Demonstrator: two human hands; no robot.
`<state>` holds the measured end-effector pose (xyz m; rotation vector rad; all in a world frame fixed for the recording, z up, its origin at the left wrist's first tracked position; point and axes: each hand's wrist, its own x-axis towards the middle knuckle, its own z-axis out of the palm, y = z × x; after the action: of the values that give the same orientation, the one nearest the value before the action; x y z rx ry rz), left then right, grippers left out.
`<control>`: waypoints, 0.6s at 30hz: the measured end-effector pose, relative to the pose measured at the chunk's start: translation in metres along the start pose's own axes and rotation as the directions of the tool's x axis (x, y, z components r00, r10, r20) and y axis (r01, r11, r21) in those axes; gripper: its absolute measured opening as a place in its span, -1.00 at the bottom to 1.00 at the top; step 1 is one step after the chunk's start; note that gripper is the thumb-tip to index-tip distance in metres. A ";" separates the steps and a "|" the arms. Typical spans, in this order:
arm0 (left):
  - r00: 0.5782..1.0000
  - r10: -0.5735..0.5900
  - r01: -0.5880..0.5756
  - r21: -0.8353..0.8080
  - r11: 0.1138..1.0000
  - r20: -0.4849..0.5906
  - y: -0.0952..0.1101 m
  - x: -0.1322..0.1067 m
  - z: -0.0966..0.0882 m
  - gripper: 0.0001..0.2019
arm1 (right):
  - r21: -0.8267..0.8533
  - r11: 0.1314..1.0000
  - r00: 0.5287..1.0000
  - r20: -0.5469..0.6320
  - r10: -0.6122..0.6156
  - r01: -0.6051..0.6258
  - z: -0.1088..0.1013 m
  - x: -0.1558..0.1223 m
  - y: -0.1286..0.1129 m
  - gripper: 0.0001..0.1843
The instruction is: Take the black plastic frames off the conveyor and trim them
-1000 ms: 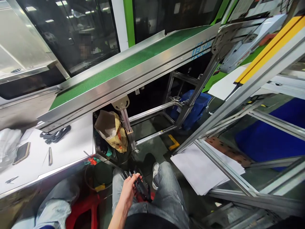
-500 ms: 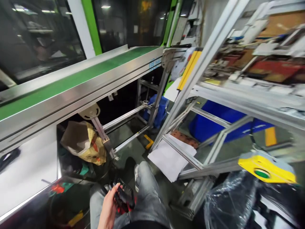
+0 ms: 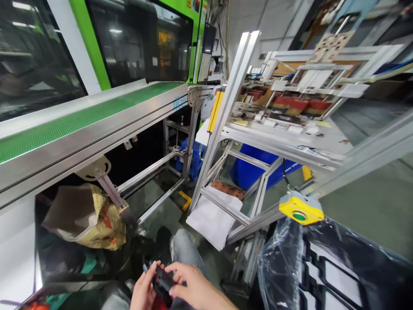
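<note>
My left hand [image 3: 143,293] and my right hand [image 3: 192,286] are together low in the head view, over my lap. Both grip a small black plastic part [image 3: 163,281] between them; my fingers hide much of it. My jeans-clad knee [image 3: 183,248] shows just behind the hands. To the right, close by, stands a clear plastic bag [image 3: 335,271] filled with black frame-shaped parts.
A green conveyor belt [image 3: 80,118] runs across the left. An aluminium frame rack [image 3: 226,107] stands ahead with a yellow box with a green button [image 3: 300,209], white sheets [image 3: 211,219] and blue bins [image 3: 254,170]. A crumpled brown and yellow bag [image 3: 84,217] lies under the conveyor.
The view has swung to the right, away from the white table. My right hand has come in and now grips the black part together with my left hand.
</note>
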<state>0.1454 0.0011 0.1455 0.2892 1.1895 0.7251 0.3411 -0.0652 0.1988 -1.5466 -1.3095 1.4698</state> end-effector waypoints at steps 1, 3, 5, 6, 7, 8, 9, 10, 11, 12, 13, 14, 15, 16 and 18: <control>1.000 -0.013 0.013 0.015 1.000 -0.004 0.003 -0.003 0.004 -0.66 | 0.000 1.000 1.000 -0.025 -0.006 0.006 -0.012 -0.003 -0.005 -0.41; 0.999 -0.029 0.029 0.034 0.999 -0.013 0.008 -0.006 0.007 -0.64 | -0.051 0.998 0.992 -0.114 -0.047 0.041 -0.048 -0.013 -0.025 -0.47; 0.999 -0.030 0.031 0.042 0.999 -0.027 0.011 -0.006 0.006 -0.61 | -0.187 0.980 0.969 -0.222 -0.111 0.070 -0.094 -0.031 -0.052 -0.47; 0.999 -0.030 0.031 0.047 0.998 -0.031 0.010 -0.004 0.003 -0.60 | -0.281 0.958 0.951 -0.276 -0.139 0.059 -0.118 -0.043 -0.067 -0.49; 0.999 -0.028 0.029 0.055 0.998 -0.031 0.009 -0.001 0.000 -0.59 | -0.383 0.923 0.921 -0.344 -0.182 0.039 -0.140 -0.055 -0.081 -0.50; 0.999 -0.021 0.023 0.065 0.998 -0.027 0.007 0.003 -0.005 -0.58 | -0.492 0.870 0.879 -0.397 -0.265 0.039 -0.160 -0.067 -0.095 -0.50; 1.000 -0.010 0.012 0.079 0.997 -0.020 0.003 0.008 -0.011 -0.58 | -0.596 0.802 0.815 -0.448 -0.367 0.034 -0.178 -0.079 -0.107 -0.52; 1.000 0.004 -0.003 0.093 0.996 -0.010 0.000 0.013 -0.017 -0.59 | -0.691 0.722 0.736 -0.482 -0.476 0.014 -0.193 -0.091 -0.118 -0.54; 1.000 0.017 -0.017 0.107 0.994 0.000 -0.004 0.019 -0.022 -0.59 | -0.773 0.634 0.647 -0.494 -0.581 -0.021 -0.207 -0.101 -0.129 -0.55; 1.000 0.026 -0.027 0.121 0.992 0.004 -0.008 0.024 -0.028 -0.61 | -0.837 0.542 0.559 -0.483 -0.674 -0.070 -0.219 -0.110 -0.140 -0.57; 1.000 0.026 -0.026 0.133 0.991 0.001 -0.011 0.028 -0.033 -0.61 | -0.886 0.446 0.484 -0.449 -0.752 -0.129 -0.231 -0.117 -0.150 -0.58; 1.000 0.014 -0.013 0.143 0.990 -0.008 -0.014 0.032 -0.037 -0.62 | -0.917 0.351 0.428 -0.399 -0.811 -0.190 -0.243 -0.123 -0.160 -0.59; 1.000 -0.008 0.011 0.152 0.988 -0.020 -0.015 0.034 -0.040 -0.61 | -0.932 0.267 0.397 -0.349 -0.849 -0.247 -0.256 -0.126 -0.170 -0.60; 0.999 -0.037 0.042 0.156 0.987 -0.031 -0.015 0.036 -0.041 -0.59 | -0.934 0.200 0.387 -0.309 -0.869 -0.297 -0.269 -0.128 -0.180 -0.60; 0.994 -0.098 0.104 0.162 0.981 -0.043 -0.012 0.037 -0.042 -0.52 | -0.915 0.139 0.405 -0.299 -0.864 -0.379 -0.295 -0.128 -0.197 -0.58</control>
<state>0.1185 0.0095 0.0955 0.3518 1.2906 0.5459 0.5951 -0.0684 0.4774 -1.9696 -1.6782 -1.0021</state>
